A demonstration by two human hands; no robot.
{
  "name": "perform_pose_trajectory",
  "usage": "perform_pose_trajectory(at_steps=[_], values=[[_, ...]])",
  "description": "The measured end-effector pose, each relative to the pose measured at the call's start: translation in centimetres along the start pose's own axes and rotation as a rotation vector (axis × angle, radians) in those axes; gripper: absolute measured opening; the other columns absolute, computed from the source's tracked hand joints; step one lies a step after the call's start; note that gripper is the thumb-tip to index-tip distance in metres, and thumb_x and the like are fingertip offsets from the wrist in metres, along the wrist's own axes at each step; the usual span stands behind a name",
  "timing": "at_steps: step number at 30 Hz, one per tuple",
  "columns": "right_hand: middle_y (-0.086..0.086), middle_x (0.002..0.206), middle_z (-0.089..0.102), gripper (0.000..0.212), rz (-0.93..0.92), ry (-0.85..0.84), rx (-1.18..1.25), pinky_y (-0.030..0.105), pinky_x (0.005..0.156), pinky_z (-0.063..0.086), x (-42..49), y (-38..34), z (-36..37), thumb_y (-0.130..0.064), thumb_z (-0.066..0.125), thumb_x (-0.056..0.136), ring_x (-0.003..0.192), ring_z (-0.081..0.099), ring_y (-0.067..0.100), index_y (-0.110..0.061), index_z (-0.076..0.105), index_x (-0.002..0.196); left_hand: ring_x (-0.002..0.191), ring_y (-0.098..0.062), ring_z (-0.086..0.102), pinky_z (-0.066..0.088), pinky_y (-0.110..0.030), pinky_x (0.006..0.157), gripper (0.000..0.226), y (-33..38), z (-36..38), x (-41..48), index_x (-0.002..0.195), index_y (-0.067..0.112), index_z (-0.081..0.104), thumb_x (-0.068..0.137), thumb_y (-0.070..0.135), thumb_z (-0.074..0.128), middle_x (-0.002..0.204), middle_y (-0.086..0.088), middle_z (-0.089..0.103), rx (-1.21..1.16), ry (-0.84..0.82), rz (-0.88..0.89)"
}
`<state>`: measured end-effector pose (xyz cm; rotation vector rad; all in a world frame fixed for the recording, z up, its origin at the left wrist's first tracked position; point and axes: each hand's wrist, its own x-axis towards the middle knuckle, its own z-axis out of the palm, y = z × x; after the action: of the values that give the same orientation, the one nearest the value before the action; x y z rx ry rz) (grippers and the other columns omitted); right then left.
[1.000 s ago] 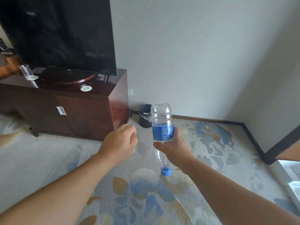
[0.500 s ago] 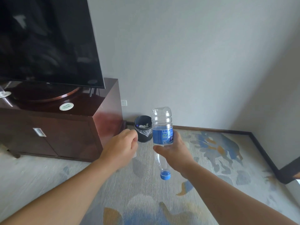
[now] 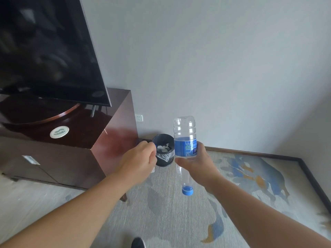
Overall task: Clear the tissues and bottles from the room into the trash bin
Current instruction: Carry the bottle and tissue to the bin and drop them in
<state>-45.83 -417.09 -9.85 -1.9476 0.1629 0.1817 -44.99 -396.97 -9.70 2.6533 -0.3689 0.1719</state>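
My right hand (image 3: 198,162) grips a clear plastic bottle (image 3: 184,129) by its blue label, upside down, with the blue cap (image 3: 187,190) pointing at the floor. My left hand (image 3: 138,161) is a closed fist with a small bit of white tissue (image 3: 153,170) showing under it. The small dark trash bin (image 3: 161,137) stands on the floor against the wall, just beyond and between both hands. It has a clear liner and crumpled white tissues (image 3: 163,147) inside. My left fist overlaps the bin's left edge in view.
A dark wooden cabinet (image 3: 114,140) stands left of the bin, carrying a large black TV (image 3: 46,51) and a round white coaster (image 3: 59,131). A wall socket (image 3: 139,118) sits above the bin. Patterned carpet (image 3: 250,176) covers the floor. A dark shoe tip (image 3: 138,242) shows at the bottom.
The bin and cabinet have grown larger and nearer as I approached. Both hands keep their grips and now sit right in front of the bin.
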Motion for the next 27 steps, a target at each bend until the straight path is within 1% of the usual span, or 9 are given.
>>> perform_pose_trajectory(at_steps=[3,6,8,11,14,17,19,22,27], values=[[-0.007,0.107,0.057,0.056,0.023,-0.004,-0.019,0.026,0.073,0.049,4.9,-0.6,0.7,-0.032,0.074,0.077,0.095,0.059,0.01,-0.032,0.037,0.118,0.064,-0.02,0.045,0.032,-0.032,0.056,0.017,-2.4,0.9,4.7,0.081,0.017,0.047,0.096,0.02,0.038,0.082,0.003,0.046,0.0,-0.013,-0.005],[-0.007,0.103,0.059,0.056,0.031,0.037,-0.032,0.032,0.079,0.052,10.0,-1.7,1.4,-0.031,0.074,0.076,0.091,0.06,0.011,-0.031,0.037,0.12,0.063,-0.02,0.044,0.033,-0.033,0.056,0.02,-5.0,1.3,9.9,0.08,0.016,0.047,0.097,0.022,0.038,0.082,0.002,0.044,-0.009,-0.024,0.011],[-0.006,0.101,0.059,0.056,0.059,0.043,-0.017,0.03,0.075,0.052,13.3,-2.8,1.7,-0.028,0.073,0.077,0.089,0.06,0.011,-0.03,0.038,0.12,0.064,-0.018,0.047,0.037,-0.034,0.057,0.021,-6.7,1.3,13.4,0.08,0.016,0.047,0.097,0.023,0.038,0.082,0.003,0.045,-0.02,-0.052,0.021],[-0.004,0.1,0.058,0.055,0.081,0.04,-0.003,0.023,0.066,0.046,17.5,-4.7,2.3,-0.023,0.072,0.078,0.085,0.059,0.01,-0.029,0.037,0.119,0.067,-0.017,0.05,0.042,-0.035,0.061,0.02,-8.8,1.2,18.0,0.082,0.017,0.049,0.097,0.026,0.039,0.085,0.005,0.045,-0.032,-0.097,0.045],[-0.005,0.099,0.058,0.055,0.096,0.053,0.038,0.022,0.065,0.044,21.7,-5.4,2.7,-0.021,0.072,0.078,0.086,0.059,0.009,-0.028,0.038,0.12,0.07,-0.02,0.051,0.041,-0.034,0.062,0.014,-10.7,1.1,22.2,0.088,0.016,0.051,0.095,0.024,0.042,0.09,0.004,0.044,-0.032,-0.128,0.032],[-0.006,0.1,0.059,0.056,0.118,0.052,0.019,0.024,0.069,0.047,25.4,-5.4,2.9,-0.023,0.072,0.078,0.089,0.061,0.009,-0.029,0.038,0.121,0.075,-0.022,0.051,0.045,-0.037,0.068,0.006,-12.2,2.1,25.6,0.095,0.018,0.05,0.09,0.02,0.046,0.095,0.003,0.041,-0.062,-0.182,0.005],[-0.006,0.101,0.06,0.056,0.138,0.049,0.028,0.025,0.071,0.049,28.1,-5.1,2.8,-0.025,0.072,0.078,0.09,0.061,0.009,-0.029,0.038,0.121,0.079,-0.021,0.051,0.045,-0.037,0.07,0.012,-13.0,3.2,27.9,0.099,0.02,0.047,0.087,0.018,0.048,0.098,0.003,0.04,-0.07,-0.228,-0.024],[-0.008,0.101,0.058,0.054,0.163,0.029,0.03,0.022,0.066,0.044,32.3,-4.3,2.4,-0.03,0.071,0.08,0.089,0.059,0.007,-0.031,0.037,0.121,0.085,-0.021,0.049,0.043,-0.036,0.071,0.024,-14.3,5.3,31.4,0.104,0.022,0.044,0.083,0.011,0.048,0.103,0.005,0.037,-0.079,-0.275,-0.065],[-0.005,0.102,0.06,0.047,0.187,-0.03,0.067,0.026,0.07,0.045,40.8,-2.2,1.5,-0.032,0.065,0.085,0.087,0.059,0.01,-0.029,0.038,0.124,0.086,-0.019,0.041,0.033,-0.032,0.069,0.033,-16.4,9.4,37.3,0.111,0.02,0.043,0.083,0.002,0.046,0.11,0.005,0.035,-0.058,-0.29,-0.147]])
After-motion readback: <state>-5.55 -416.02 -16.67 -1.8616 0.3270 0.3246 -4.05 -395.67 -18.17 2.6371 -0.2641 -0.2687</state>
